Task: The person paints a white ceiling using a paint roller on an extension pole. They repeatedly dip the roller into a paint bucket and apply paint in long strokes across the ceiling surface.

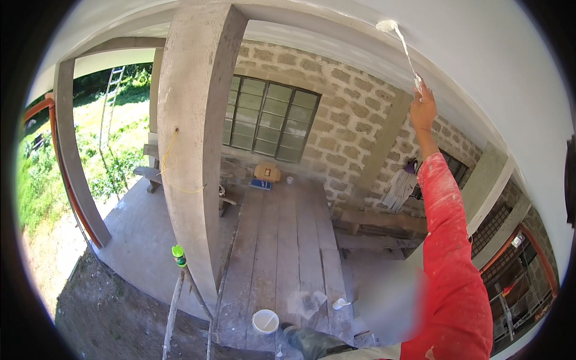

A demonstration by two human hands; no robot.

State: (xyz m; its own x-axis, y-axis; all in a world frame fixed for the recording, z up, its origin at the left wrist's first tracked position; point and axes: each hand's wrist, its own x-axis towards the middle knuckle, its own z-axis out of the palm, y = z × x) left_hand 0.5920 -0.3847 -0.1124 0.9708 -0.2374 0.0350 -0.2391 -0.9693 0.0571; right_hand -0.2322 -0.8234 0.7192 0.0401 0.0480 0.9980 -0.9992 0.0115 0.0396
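My right hand point(423, 108) is raised high on the right, closed around the handle of a small paint roller point(387, 26). The white roller head is at the white ceiling point(495, 84), touching or very near it, beside the edge of a beam. My red sleeve is smeared with white. Below, a white bucket point(265, 321) with a stick in it stands on wooden planks point(270, 240) by my leg, and a small white bottle point(339, 303) lies or stands to its right. My left hand is not in view.
A concrete column point(183, 150) rises left of the planks. Poles topped with a green bottle point(179, 256) stand at lower left. A cardboard piece point(267, 171) and blue box point(260, 184) sit by the block wall. A ladder point(111, 102) stands outside. A blurred patch hides part of the lower right.
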